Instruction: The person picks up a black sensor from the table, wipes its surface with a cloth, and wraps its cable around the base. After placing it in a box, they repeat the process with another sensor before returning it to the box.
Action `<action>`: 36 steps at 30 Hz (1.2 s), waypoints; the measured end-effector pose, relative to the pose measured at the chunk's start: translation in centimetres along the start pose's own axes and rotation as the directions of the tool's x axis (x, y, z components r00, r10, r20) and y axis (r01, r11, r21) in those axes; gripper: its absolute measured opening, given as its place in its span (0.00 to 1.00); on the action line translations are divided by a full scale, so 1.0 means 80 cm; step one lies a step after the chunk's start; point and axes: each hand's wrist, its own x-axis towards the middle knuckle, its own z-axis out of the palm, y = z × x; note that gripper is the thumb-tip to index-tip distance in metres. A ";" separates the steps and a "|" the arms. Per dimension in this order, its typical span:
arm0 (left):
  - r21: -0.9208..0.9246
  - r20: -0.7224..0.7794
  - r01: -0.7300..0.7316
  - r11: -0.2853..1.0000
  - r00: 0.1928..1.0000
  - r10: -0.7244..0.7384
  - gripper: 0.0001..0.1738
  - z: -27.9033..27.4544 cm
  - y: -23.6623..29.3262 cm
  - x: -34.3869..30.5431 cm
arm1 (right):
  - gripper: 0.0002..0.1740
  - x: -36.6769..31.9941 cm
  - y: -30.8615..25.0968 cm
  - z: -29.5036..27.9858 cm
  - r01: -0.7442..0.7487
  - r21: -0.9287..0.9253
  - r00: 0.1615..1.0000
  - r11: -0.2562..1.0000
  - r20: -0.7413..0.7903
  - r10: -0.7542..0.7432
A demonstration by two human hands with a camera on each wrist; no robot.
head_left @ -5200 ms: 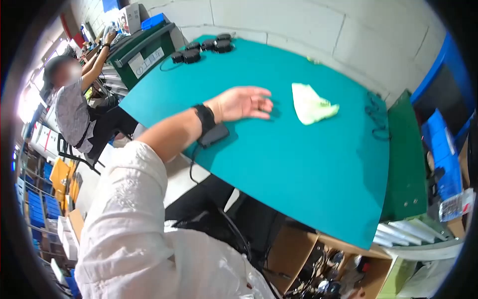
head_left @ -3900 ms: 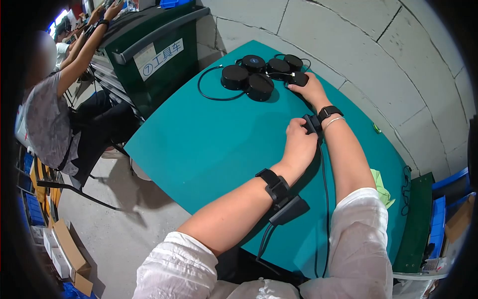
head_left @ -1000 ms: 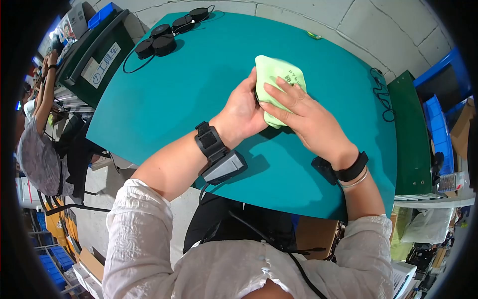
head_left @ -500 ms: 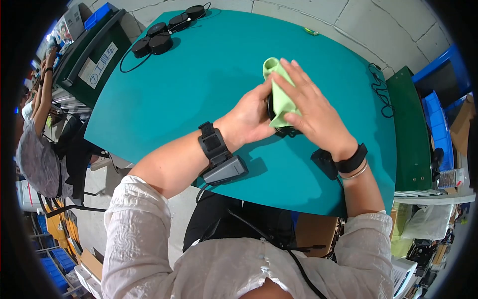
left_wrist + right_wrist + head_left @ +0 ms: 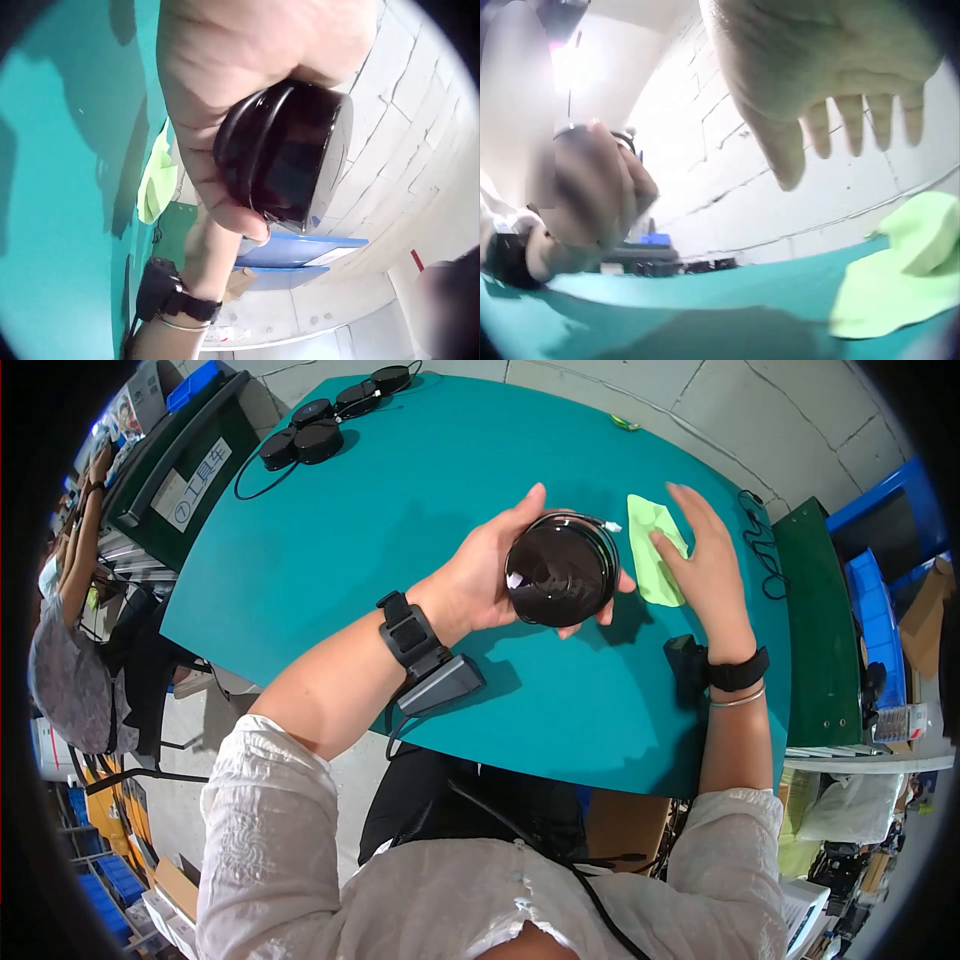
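Observation:
A round black disc-shaped object (image 5: 563,573) with a glossy face and a cable looped round its rim rests in my left hand (image 5: 485,575). In the left wrist view the fingers of my left hand (image 5: 225,90) curl round the side of the dark object (image 5: 292,165). My right hand (image 5: 715,580) is held over the right edge of a light green cloth (image 5: 650,555). The right wrist view shows my right hand (image 5: 832,67) with extended fingers, above and apart from the crumpled cloth (image 5: 885,289) on the table.
Several similar black round objects (image 5: 318,440) with cables stand at the table's (image 5: 400,530) far left corner. A thin black cable (image 5: 765,550) lies at its right edge, and a small green item (image 5: 624,422) by the wall. Another person (image 5: 75,660) is at the left.
The cloth has left the black object and now lies on the table to its right. My right hand has moved away to the right, and the object's glossy face is uncovered.

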 end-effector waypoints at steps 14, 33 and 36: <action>0.175 0.073 0.184 0.967 0.977 -0.199 0.41 0.015 -0.003 -0.006 | 0.12 0.001 -0.068 -0.045 -0.365 0.927 0.899 0.083 0.374 -0.229; 0.187 0.166 0.291 0.938 0.932 -0.322 0.36 0.009 -0.019 -0.005 | 0.09 -0.014 -0.088 -0.040 -0.373 0.926 0.921 0.055 0.377 -0.099; 0.127 0.121 0.246 0.961 0.958 -0.262 0.38 0.009 -0.021 0.000 | 0.06 -0.013 -0.081 -0.044 -0.159 0.940 0.973 0.300 0.202 -0.115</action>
